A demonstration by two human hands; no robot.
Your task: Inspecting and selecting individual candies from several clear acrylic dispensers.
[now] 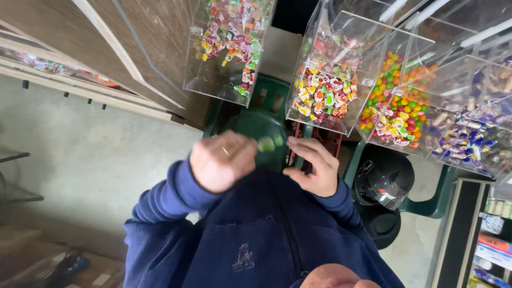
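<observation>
Green wrapped candy, small and blurred, pinched between both hands in front of the chest, at centre of view. Left hand: closed into a loose fist, fingertips nipped onto the left end of the candy. Right hand: fingers curled narrow, tips meeting the candy's right end; exact grip blurred, hard to tell. Navy blue sweatshirt with sleeves down to both wrists, filling the near centre. Beyond the hands, clear plastic bins: one far centre-left holding mixed wrapped sweets; one just beyond the right hand with white, yellow and red wrapped pieces; one to its right with round orange, green and yellow sweets; one far right with blue and purple wrappers. Green plastic chair under the bins, directly behind the hands. Black helmet on a second green seat, right of the right hand. Grey concrete floor at left.
</observation>
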